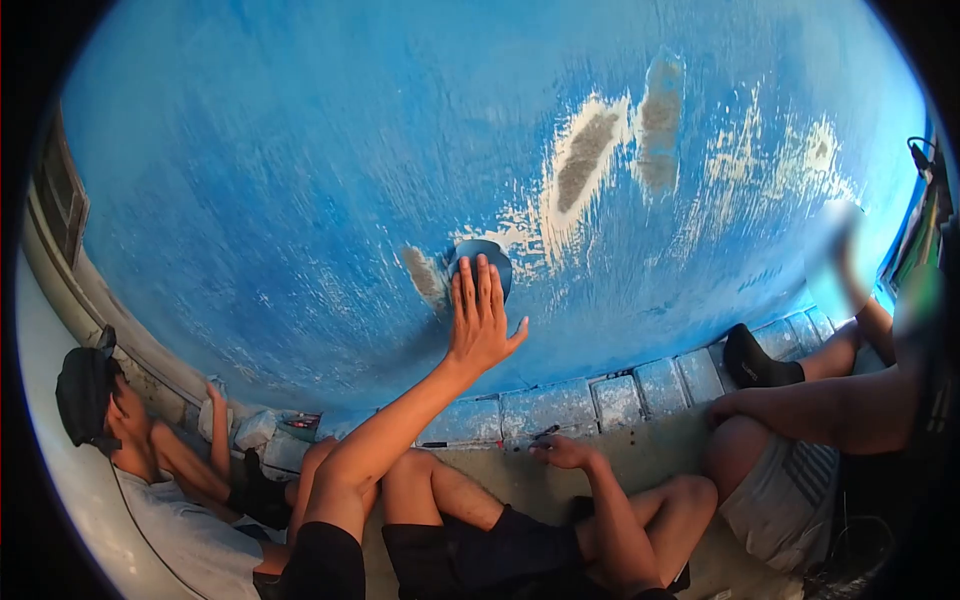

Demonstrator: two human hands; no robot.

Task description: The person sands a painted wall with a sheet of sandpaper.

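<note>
My left hand lies with outstretched fingers over a round, dark blue-grey sanding disc, pressing it flat against the blue wall. Just left of the disc is a bare grey patch. Scraped white streaks run from the disc up to a larger grey patch. Low down, above my bent legs, my right hand is closed. A small dark thing shows at its fingertips, too small to name.
At the left sits a person in a black cap, one hand raised near the wall. Another person's arm and black sock are at the right. A ledge of grey blocks runs along the wall's foot, with small items on it.
</note>
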